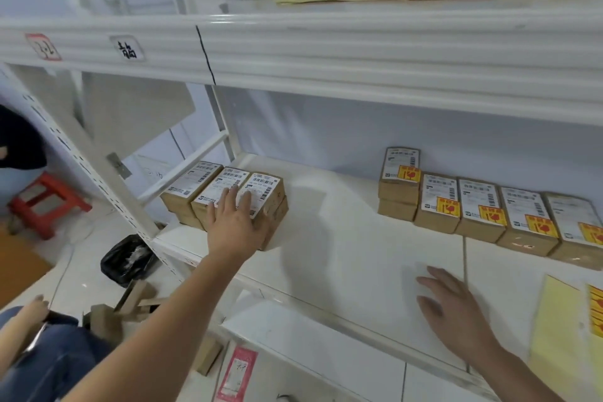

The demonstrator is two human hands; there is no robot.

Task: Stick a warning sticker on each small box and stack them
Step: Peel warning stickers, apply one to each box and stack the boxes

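Two hands out: left hand [236, 225] fingers [229, 201] flat on left small boxes [202, 188], right hand [456, 307] splayed, empty, over shelf [342, 254].

Cool, even light fills the scene, bright enough that the white shelf board [359, 254] nearly washes out. A broad, soft-edged grey shadow [303, 215] lies on the board just right of the left hand [236, 225], which looks fairly sharp. The right hand [456, 307], near the board's front edge, is smeared by motion blur. The ribbed white upper beam [326, 52] bows with wide-angle distortion. Label print on the small brown cardboard boxes [437, 206] is too soft to read.
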